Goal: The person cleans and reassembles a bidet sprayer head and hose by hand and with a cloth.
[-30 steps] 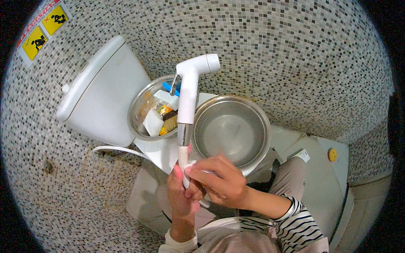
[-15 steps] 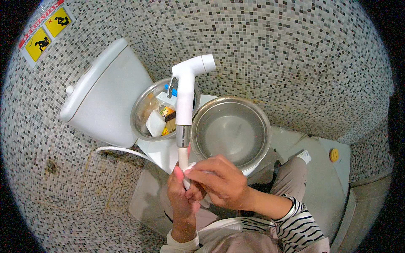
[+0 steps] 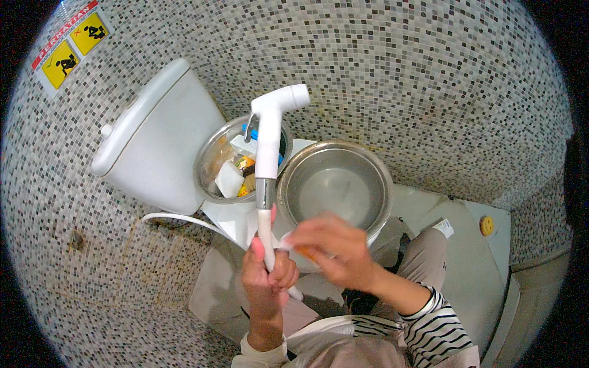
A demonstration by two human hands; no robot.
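A white bidet sprayer (image 3: 268,144) with a silver collar and a metal trigger stands upright in front of me, its nozzle toward the right. My left hand (image 3: 264,273) is wrapped round its white hose (image 3: 265,236) below the collar. Just right of the hose, my right hand (image 3: 334,248) is smeared by motion. Its fingers pinch a small white scrap (image 3: 286,240), perhaps a wipe. Something orange shows under those fingers, too blurred to name.
Behind the sprayer, a metal bowl (image 3: 202,181) holds packets, a brush and other items. A metal basin (image 3: 385,211) of water stands beside it, both on the toilet lid. The white cistern (image 3: 156,135) is at left. A yellow round sponge (image 3: 486,226) lies far right.
My right hand has moved off the hose to the right, with the small white scrap in its fingers. My left hand still grips the hose.
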